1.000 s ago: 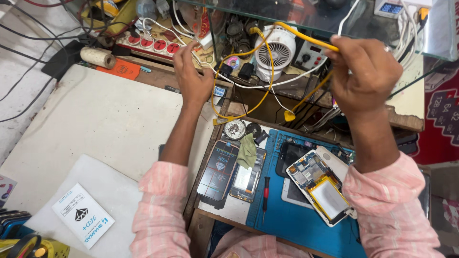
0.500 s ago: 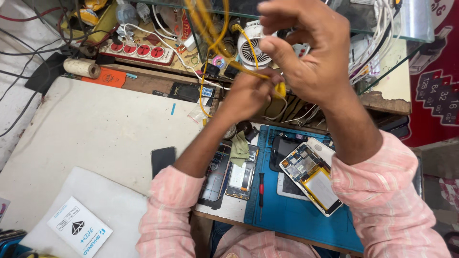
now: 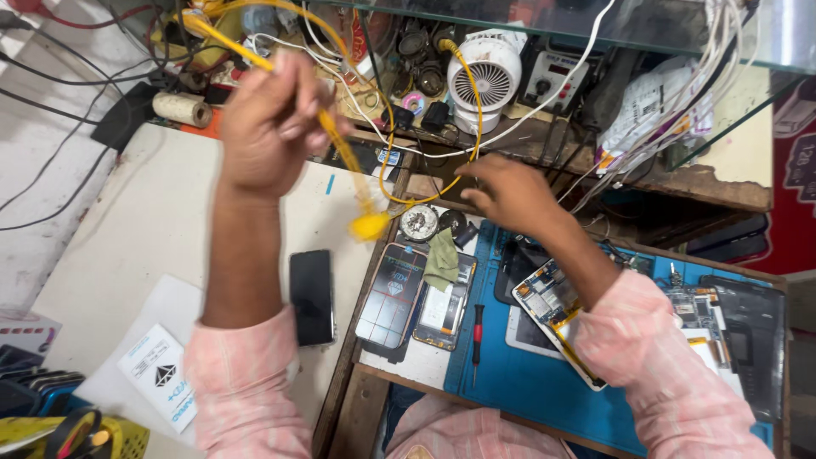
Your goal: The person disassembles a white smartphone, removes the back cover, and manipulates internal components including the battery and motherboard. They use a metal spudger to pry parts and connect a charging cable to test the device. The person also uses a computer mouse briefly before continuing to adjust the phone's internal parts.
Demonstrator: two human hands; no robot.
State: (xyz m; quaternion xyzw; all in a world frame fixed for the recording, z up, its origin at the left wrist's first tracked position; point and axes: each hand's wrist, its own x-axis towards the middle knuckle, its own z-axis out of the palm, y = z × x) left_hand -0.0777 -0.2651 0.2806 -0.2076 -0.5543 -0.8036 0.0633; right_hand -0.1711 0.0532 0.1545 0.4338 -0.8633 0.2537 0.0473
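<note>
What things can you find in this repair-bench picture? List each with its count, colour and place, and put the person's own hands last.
yellow cable: one, yellow, gripped in the left hand, plug end dangling blurred.
small fan: one, white, back of bench.
tape roll: one, cream, back left.
dark phone: one, black, on the pale worktop.
phone with lit screen: one, dark, bench centre.
green cloth: one, green, beside that phone.
screwdriver: one, red and black, edge of the blue mat.
blue mat: one, blue, right of centre.
opened phone: one, on the blue mat.
left hand: raised, fisted round the cable.
right hand: reaching forward, fingers spread, holding nothing visible.
</note>
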